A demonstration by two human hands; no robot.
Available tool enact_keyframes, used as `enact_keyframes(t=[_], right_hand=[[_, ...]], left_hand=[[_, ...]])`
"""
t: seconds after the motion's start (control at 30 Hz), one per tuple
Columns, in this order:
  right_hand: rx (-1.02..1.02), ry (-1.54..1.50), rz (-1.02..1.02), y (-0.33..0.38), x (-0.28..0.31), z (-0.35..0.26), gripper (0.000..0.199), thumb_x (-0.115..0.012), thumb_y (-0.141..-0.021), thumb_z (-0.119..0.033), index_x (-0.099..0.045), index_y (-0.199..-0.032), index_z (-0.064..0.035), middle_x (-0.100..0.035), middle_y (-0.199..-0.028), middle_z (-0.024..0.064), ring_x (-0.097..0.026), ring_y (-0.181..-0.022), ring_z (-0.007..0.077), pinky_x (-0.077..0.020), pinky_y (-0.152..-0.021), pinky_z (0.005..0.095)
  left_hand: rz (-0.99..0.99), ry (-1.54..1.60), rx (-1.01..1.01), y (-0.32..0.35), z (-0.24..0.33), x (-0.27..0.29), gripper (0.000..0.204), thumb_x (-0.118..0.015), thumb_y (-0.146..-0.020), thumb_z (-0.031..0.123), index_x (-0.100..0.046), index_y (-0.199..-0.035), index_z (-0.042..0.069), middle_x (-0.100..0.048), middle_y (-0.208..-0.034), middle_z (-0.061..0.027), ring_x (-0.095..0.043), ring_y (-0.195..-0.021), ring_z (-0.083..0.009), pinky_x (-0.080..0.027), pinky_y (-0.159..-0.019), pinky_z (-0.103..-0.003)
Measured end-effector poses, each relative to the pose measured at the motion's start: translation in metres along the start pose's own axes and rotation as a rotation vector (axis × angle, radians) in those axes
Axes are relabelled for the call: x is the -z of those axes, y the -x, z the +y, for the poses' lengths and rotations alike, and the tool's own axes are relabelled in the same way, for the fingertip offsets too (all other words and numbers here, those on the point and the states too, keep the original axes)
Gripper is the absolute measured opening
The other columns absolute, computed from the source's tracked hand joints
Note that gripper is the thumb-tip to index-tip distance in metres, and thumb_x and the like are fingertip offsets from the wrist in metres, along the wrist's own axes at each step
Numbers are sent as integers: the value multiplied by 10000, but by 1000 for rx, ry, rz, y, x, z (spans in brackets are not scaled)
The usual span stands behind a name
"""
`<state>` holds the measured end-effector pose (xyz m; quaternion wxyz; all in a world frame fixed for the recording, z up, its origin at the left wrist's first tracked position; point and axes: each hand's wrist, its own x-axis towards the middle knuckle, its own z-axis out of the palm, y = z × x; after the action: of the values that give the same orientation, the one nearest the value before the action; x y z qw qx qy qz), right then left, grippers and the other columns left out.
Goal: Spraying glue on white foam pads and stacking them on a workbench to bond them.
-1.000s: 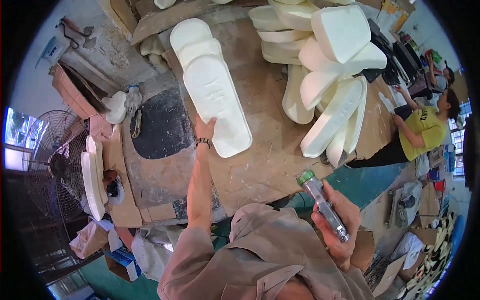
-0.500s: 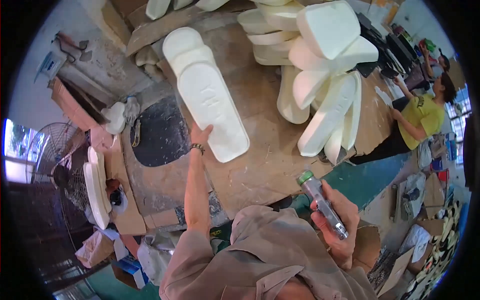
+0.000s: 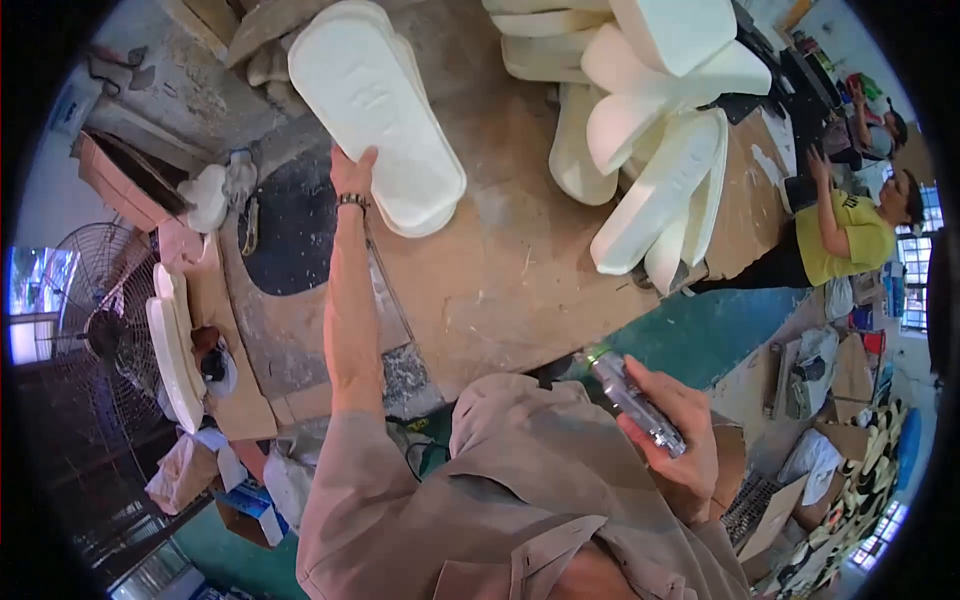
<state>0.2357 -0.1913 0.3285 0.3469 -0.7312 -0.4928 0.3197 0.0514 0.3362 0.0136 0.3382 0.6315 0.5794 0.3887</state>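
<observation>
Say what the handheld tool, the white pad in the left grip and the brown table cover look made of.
Handheld tool: likely metal, given its shiny grey body; the green end is unclear.
White pad: perhaps moulded foam, smooth and matt, with rounded edges and faint surface marks.
Brown table cover: probably cardboard, dull and scuffed.

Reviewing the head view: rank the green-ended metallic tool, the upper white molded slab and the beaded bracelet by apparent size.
1. Upper white molded slab
2. Green-ended metallic tool, partly covered by fingers
3. Beaded bracelet

No two look alike in size.
</observation>
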Motion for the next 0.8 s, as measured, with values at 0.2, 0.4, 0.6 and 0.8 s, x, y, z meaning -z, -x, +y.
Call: enact_keyframes(t=[0.2,0.4,0.6,0.8], right_hand=[[91,17,-80,-14,-4,5,850,-629,-640,-45,-503,-1475,49,-659,-1012,219,-645,-862,386,-517,-821,364],[84,-19,-101,-15,-3,-6,863,-654,-638,-95,-501,-1473,60,-660,-1017,227,-643,-871,400,-522,-823,380],[35,56,-15,-20,-5,-4,617,-740,-823,-30,-569,-1412,42,-677,-1012,186,-666,-867,328,-508,-799,324],[59,-4,55,-16,-5,-8,642,-764,-787,14,-584,-1403,35,-681,-987,188,-658,-848,322,-507,-793,331]], left_hand=[[-4,-65,-27,-2,2,1,726,-883,-753,273,-547,-1341,11,-712,-1224,-217,-679,-1161,-362,-514,-1006,-436],[-17,-38,-8,3,1,7,689,-872,-780,257,-549,-1330,-3,-714,-1229,-206,-687,-1157,-330,-518,-1004,-410],[-17,-4,7,3,1,2,686,-873,-780,267,-552,-1326,2,-712,-1235,-209,-684,-1165,-331,-512,-1013,-416],[-12,105,-124,-11,-28,-6,725,-880,-772,243,-537,-1362,0,-694,-1267,-223,-666,-1196,-343,-494,-1042,-413]])
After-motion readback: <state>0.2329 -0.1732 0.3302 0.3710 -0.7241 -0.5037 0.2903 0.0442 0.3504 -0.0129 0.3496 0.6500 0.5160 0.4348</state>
